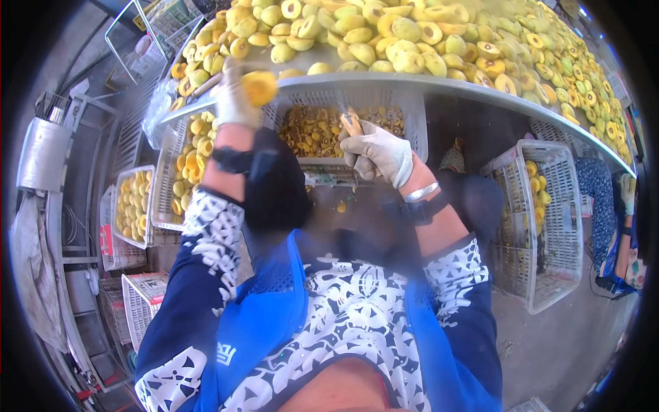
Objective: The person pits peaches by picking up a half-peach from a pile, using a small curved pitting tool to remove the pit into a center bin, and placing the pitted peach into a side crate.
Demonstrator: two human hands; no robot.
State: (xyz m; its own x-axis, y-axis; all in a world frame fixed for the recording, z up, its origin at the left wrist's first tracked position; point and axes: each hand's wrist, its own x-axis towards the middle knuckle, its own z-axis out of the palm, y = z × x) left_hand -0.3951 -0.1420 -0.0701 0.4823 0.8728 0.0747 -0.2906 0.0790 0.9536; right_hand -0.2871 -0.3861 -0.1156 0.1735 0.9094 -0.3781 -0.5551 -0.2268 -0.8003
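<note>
My left hand point(235, 99), in a pale work glove, is raised at the table's near edge and smeared by motion. Its fingers are around a halved yellow peach point(261, 88) with an orange hollow. In a matching glove, my right hand point(381, 152) is closed on a small hand tool point(351, 122) whose short tan end sticks up past the fingers; its exact kind is unclear. Below both hands sits a pale plastic crate point(414, 117) holding many brown and yellow pits and scraps. Heaps of halved peaches point(405, 55), several with pits still in, cover the table beyond.
The table's metal rim point(357, 79) curves across in front of me. Crates of peach halves point(135, 206) stand at the left, beside a metal frame point(75, 172). At right is a tilted white crate point(549, 226), and past it a co-worker's gloved hand point(627, 192).
</note>
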